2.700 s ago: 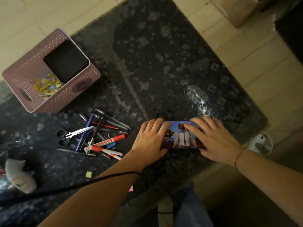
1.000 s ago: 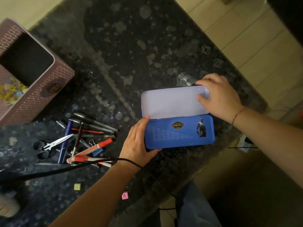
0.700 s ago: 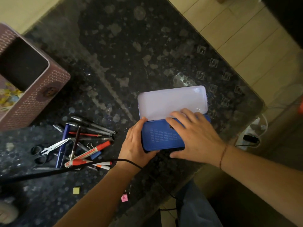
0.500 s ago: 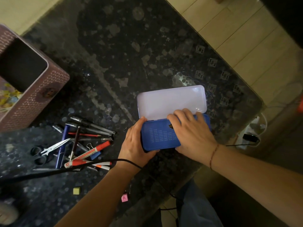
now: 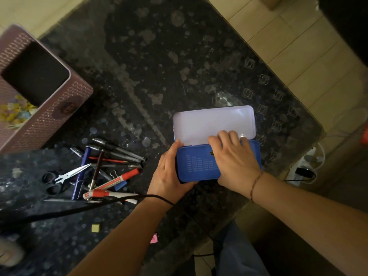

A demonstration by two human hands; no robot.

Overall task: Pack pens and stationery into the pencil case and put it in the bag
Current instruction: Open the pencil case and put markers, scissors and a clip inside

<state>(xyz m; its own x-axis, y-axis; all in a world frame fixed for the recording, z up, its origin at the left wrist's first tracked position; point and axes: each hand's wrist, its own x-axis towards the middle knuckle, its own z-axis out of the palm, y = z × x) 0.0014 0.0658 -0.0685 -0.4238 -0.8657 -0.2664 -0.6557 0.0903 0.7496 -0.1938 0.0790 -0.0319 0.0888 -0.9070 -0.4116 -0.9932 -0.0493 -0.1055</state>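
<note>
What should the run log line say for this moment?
pencil case: lid open, on table | left hand: grips its left end | right hand: fingers at inner tray's hinge edge | pens: unpacked

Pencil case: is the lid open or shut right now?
Open. The pencil case has its pale lid folded back flat; the left hand grips its end and the right hand rests on the blue part.

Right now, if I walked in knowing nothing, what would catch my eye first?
Probably the open blue pencil case near the table's front edge, its pale lid flipped back, with the left hand gripping its end and the right hand lying over it. Next, the jumble of pens and scissors to its left, below a pink basket.
</note>
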